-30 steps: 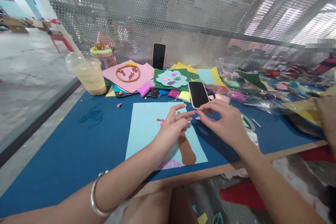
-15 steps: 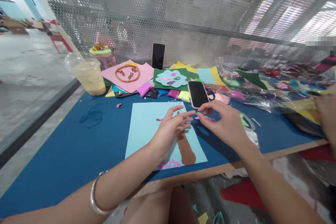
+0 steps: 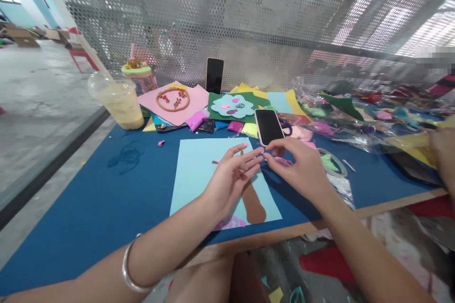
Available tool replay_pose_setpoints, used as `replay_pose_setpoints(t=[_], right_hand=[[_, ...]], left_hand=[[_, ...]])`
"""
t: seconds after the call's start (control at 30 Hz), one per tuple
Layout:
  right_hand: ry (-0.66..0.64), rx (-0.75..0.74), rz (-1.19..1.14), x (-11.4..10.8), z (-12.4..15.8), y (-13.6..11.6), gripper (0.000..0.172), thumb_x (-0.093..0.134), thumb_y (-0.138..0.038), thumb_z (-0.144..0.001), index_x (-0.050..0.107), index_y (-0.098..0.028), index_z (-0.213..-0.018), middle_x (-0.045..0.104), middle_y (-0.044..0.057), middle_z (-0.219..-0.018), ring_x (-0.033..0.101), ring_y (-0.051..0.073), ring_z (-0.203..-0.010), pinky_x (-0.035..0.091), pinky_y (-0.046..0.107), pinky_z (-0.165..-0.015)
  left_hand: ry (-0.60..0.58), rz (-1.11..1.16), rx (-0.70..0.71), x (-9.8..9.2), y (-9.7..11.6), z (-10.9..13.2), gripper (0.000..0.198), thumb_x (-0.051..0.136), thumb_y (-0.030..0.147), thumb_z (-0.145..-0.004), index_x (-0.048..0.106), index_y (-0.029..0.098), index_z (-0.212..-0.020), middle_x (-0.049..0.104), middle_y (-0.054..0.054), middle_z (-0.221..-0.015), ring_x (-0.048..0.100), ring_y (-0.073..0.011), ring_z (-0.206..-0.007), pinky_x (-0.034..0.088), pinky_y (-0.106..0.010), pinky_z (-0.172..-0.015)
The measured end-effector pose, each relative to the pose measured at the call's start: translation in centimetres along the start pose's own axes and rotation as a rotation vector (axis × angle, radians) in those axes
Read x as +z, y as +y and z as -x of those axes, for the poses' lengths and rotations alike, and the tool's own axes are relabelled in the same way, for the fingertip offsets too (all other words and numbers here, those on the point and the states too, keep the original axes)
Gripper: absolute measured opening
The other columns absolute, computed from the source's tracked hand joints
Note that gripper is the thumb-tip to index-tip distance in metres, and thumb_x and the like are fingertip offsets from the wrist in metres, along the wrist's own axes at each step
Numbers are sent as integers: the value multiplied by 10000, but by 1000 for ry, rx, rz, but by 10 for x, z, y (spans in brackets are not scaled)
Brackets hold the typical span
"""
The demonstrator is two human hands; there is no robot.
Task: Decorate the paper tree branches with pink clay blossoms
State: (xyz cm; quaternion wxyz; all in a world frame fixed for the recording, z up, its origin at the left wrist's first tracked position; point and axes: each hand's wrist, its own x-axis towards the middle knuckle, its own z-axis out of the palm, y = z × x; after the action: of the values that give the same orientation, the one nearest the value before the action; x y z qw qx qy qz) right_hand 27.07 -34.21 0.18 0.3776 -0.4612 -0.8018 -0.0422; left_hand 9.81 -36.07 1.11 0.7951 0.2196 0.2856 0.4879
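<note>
My left hand (image 3: 232,175) is turned palm up over a light blue sheet (image 3: 192,170), fingers stretched out. A pink dab sits on its thumb tip, and a small bit of pink clay (image 3: 262,150) is at its fingertips. My right hand (image 3: 300,163) meets those fingertips, thumb and forefinger drawn together in a pinch at the pink bit. Under my left hand the sheet bears a brown tree trunk (image 3: 254,203) and a cluster of pink clay dabs (image 3: 232,222) along its lower edge. More pink clay (image 3: 284,162) lies partly hidden beyond my right fingers.
Behind the sheet lie a phone (image 3: 269,127), clay packets (image 3: 234,126) and coloured papers (image 3: 199,97). A drink cup (image 3: 122,104) stands at the left. A tape ring (image 3: 341,166) and plastic wrappers (image 3: 355,139) are to the right. Another person's hand (image 3: 442,151) is at the right edge.
My left fingers have shifted slightly and the palm has turned up a little more. My right hand has moved slightly left, staying at the left fingertips.
</note>
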Motion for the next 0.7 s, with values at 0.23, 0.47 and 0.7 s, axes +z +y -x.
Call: replay_pose_setpoints(t=[0.23,0.47,0.7], right_hand=[[31,78,-12,-2,1,-3,83,580,-178,-793,603,-202,-869,635,8,-749,590,162,-677,446,275,-646],[32,71,-10,-1,0,-2,85,565,-195,-795,603,-204,-870,631,11,-735,589,166,-660,450,280,-631],[16,81,-39,0,0,-2,92,564,-206,-795,602,-211,-878,622,6,-724,585,164,-650,452,276,-622]], left_hand=[[11,-27,5,0,0,0,466,476,8,-628,442,171,-1063,598,-156,-1244,554,-253,-1180,377,-385,-1070],[-13,-36,2,-1,0,0,447,475,25,-627,458,189,-1043,621,-130,-1216,561,-243,-1171,371,-383,-1072],[-37,14,10,-2,-1,0,445,467,22,-630,457,203,-1037,614,-113,-1226,587,-232,-1139,382,-380,-1065]])
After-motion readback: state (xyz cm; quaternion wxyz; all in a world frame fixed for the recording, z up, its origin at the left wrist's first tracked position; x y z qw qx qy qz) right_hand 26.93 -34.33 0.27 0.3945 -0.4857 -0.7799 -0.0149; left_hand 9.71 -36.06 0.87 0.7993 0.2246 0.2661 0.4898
